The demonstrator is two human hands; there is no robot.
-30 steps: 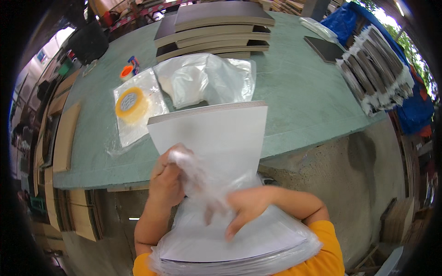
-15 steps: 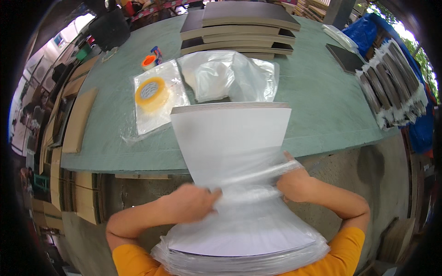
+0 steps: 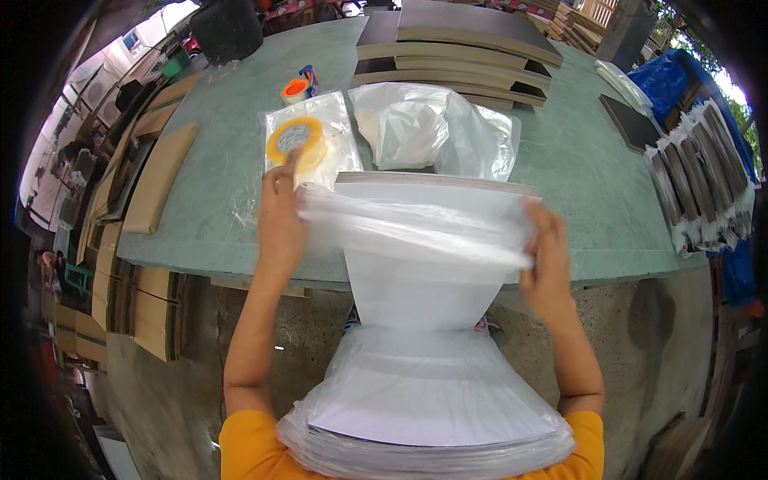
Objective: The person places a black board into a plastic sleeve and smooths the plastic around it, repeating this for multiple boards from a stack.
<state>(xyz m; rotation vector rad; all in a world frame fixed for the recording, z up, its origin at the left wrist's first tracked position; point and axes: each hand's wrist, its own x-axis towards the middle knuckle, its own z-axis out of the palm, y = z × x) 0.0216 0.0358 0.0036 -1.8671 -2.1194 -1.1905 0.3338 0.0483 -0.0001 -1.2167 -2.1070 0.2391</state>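
A stack of white sheets or boards (image 3: 424, 288) reaches from my body to over the table edge, its layered far edge showing. Clear plastic film (image 3: 432, 416) covers the near end, loose and wrinkled there. A bunched band of the same film (image 3: 416, 228) stretches across the stack near its far end, blurred by motion. My left hand (image 3: 282, 220) grips the band's left end, its forefinger sticking up in front of the tape roll. My right hand (image 3: 548, 256) is curled at the band's right end, fingertips partly blurred.
On the green table (image 3: 592, 232) are a yellow tape roll (image 3: 294, 140) on flat plastic bags (image 3: 340, 132), an orange-cored tape roll (image 3: 294, 90), crumpled clear plastic (image 3: 436, 128), stacked dark-topped boards (image 3: 472, 32) and wrapped dark pieces (image 3: 696, 176). Cardboard (image 3: 162, 180) stands at left.
Both hands have moved away from me along the stack, drawing the film band toward its far edge. My hands are now farther apart. The view has shifted slightly.
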